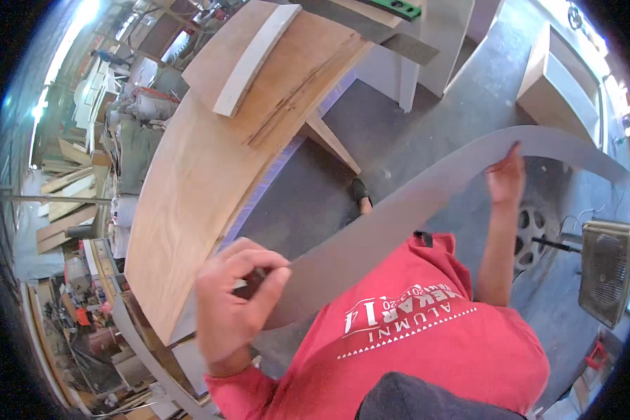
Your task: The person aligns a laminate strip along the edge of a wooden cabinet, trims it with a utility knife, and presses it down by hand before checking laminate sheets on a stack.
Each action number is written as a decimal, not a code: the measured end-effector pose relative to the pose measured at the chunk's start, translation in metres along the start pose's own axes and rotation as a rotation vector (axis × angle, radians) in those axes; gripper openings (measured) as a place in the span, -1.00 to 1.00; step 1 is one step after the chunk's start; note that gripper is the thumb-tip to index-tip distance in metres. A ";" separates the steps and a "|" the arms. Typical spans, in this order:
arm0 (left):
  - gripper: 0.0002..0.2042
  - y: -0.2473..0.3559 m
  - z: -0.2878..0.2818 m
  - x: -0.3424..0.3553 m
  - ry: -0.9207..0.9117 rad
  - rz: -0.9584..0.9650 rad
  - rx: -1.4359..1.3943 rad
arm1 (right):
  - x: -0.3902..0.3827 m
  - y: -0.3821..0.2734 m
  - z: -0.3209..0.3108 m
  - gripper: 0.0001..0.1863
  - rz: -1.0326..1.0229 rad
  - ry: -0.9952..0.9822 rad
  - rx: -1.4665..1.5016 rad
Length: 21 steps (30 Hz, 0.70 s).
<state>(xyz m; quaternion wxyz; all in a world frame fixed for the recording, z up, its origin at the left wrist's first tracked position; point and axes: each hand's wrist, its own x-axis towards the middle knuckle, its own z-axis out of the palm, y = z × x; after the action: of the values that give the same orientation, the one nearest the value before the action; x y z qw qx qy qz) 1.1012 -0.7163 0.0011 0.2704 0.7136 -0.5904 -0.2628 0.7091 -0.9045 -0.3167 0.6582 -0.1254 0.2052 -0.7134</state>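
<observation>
A long, flexible grey strip runs in front of me from lower left to upper right, its far end curving down past my right hand. My left hand is closed on the near left end, with fingers curled and thumb pressed against it. Further along, my right hand grips the strip at its edge, the arm stretched out. Just beyond my left hand lies a large plywood sheet. A narrow white board rests on a smaller plywood piece at its far end.
Scrap boards and tools crowd the left side. A white open box stands far right, near a rectangular metal-framed unit and a round perforated disc. Another pale strip curves along the lower left. A green tool lies at the top.
</observation>
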 end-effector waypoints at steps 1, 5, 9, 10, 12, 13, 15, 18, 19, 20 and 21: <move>-0.96 0.009 -0.004 0.004 -0.020 -0.010 0.005 | -0.015 0.030 -0.017 -0.58 0.037 0.171 -0.078; -0.88 0.002 -0.004 0.055 -0.241 -0.070 0.395 | -0.068 0.120 -0.076 -0.38 0.634 0.128 -0.412; -0.82 -0.054 0.042 0.138 -0.407 0.007 0.555 | -0.100 0.160 -0.148 -0.37 0.825 0.137 -0.863; -0.82 -0.065 0.051 0.157 -0.448 -0.069 0.581 | -0.108 0.162 -0.169 -0.41 0.708 0.077 -1.154; -0.83 -0.087 0.063 0.186 -0.498 -0.002 0.595 | -0.127 0.162 -0.212 -0.46 0.582 0.049 -1.416; -0.83 -0.093 0.067 0.199 -0.512 -0.050 0.636 | -0.140 0.158 -0.232 -0.48 0.491 0.113 -1.503; -0.83 -0.099 0.071 0.221 -0.562 0.022 0.700 | -0.164 0.141 -0.270 -0.51 0.384 0.227 -1.629; -0.82 -0.097 0.075 0.241 -0.600 0.057 0.853 | -0.192 0.114 -0.318 -0.49 0.684 0.481 -1.470; -0.81 -0.095 0.076 0.245 -0.603 0.075 0.916 | -0.200 0.106 -0.330 -0.51 0.618 0.531 -1.499; -0.81 -0.090 0.077 0.248 -0.617 0.087 0.937 | -0.208 0.100 -0.339 -0.52 0.620 0.632 -1.524; -0.81 -0.085 0.079 0.251 -0.642 0.071 0.975 | -0.217 0.097 -0.347 -0.52 0.565 0.600 -1.496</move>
<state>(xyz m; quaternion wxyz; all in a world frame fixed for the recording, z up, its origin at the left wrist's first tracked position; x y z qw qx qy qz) 1.1476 -0.9560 -0.1289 -0.2729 0.6202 -0.7189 -0.1548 0.6616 -0.6504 -0.6478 0.4729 -0.2768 0.8117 -0.2023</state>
